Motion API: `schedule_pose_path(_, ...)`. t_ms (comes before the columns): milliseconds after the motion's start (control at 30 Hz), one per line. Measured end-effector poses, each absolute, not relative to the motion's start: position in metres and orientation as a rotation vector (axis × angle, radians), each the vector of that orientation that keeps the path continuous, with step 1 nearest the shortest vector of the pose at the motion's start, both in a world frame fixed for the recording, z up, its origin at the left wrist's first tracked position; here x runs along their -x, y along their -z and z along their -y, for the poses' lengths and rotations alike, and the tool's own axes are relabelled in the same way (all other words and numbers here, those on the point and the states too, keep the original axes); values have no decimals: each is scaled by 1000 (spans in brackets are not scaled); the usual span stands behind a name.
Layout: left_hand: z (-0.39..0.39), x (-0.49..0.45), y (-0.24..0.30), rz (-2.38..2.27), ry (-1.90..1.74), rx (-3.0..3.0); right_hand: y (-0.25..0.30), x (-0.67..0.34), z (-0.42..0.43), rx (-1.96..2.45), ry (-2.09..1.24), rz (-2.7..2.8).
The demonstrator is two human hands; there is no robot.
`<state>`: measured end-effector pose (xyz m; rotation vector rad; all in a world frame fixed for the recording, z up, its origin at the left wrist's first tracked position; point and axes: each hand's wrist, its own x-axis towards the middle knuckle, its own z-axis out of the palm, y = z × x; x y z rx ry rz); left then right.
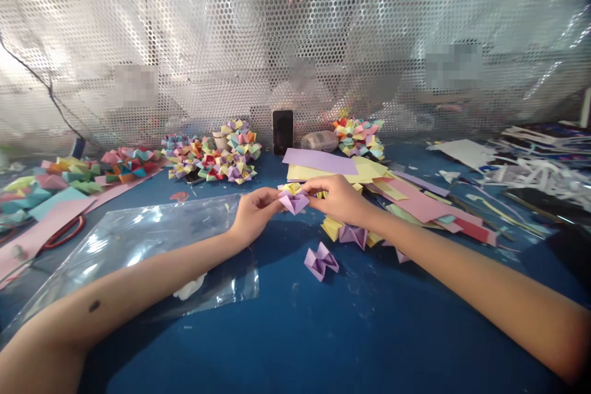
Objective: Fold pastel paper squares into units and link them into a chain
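Note:
Between both hands, a little above the blue table, is a purple and yellow folded paper piece. My left hand pinches its left side. On its right side the fingers of my right hand are closed. A loose purple folded paper unit lies on the table just below the hands. Under my right wrist lie more folded units, among them a yellow one and a purple one; my right forearm partly hides this group.
A clear plastic sheet lies under my left arm. Paper sheets are stacked behind my right hand. Colourful folded paper balls stand at the back, beside an upright phone. Red-handled scissors lie left; paper strips right.

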<state>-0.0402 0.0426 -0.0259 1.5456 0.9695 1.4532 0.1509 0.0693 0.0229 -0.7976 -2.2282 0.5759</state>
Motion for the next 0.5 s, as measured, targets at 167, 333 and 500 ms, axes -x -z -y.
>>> schedule_pose_path(167, -42, 40, 26, -964, -1385, -1590, -21, -150, -69, 854, -582, 2261)
schedule_pose_path(333, -40, 40, 25, -959, -1332, -1628, -24, -151, -67, 858, -559, 2288)
schedule_pose_path(500, -39, 39, 22, -974, -1372, -1563, -28, -151, -64, 851, -532, 2281)
